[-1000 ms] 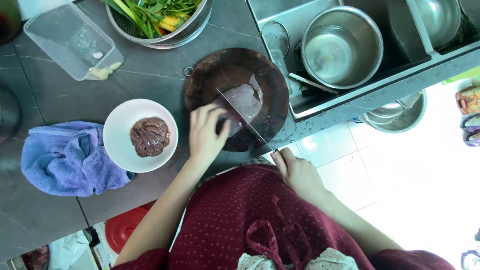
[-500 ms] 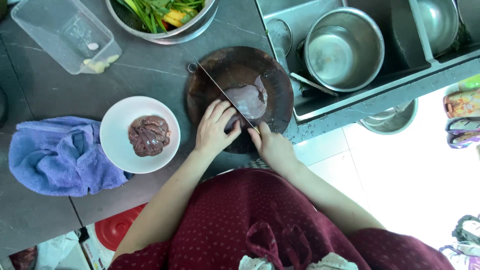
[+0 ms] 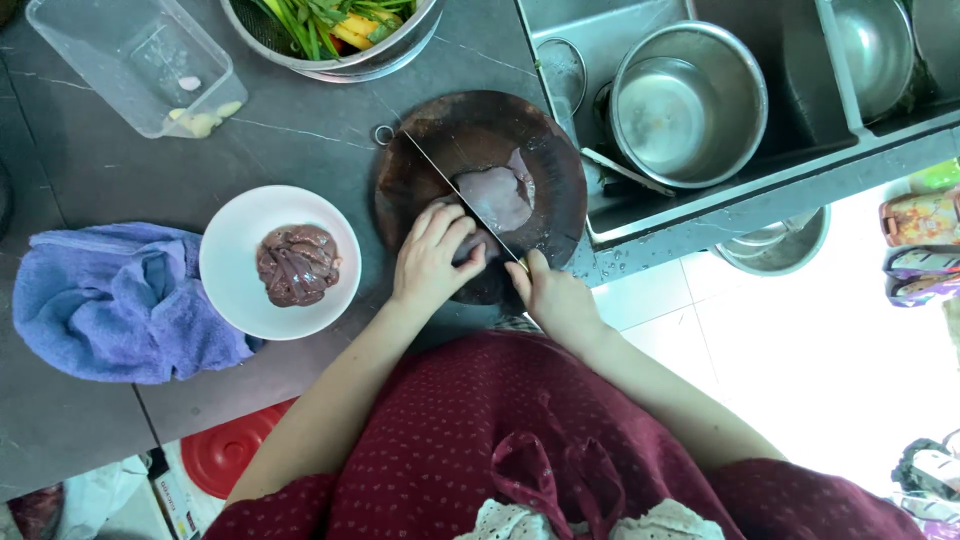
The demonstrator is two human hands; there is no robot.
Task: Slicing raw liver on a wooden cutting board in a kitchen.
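**Soft meat under a long knife**

From the camera on the head, looking down: the piece of meat (image 3: 495, 197) lay flat on the round dark board (image 3: 420, 180), which sat on the grey counter (image 3: 300, 150) just left of the sink (image 3: 600, 60). The left hand (image 3: 432, 258) pressed down on the near end of the meat, its fingers (image 3: 446, 226) bent and close together, tips on the slab. The right hand (image 3: 553, 295) was closed round the handle of the knife (image 3: 455, 197), whose thin blade ran slantwise across the board and over the meat.

The meat looked wet, limp and slippery, light in weight; I judged it would slide unless pinned from above near the blade, as the fingers had it.

Left of the board stood a white plate (image 3: 232, 260) with a darker lump of meat (image 3: 297, 264), then a blue cloth (image 3: 120, 300). A steel pot (image 3: 688, 105) sat in the sink; a bowl of greens (image 3: 335, 30) was on the far side.
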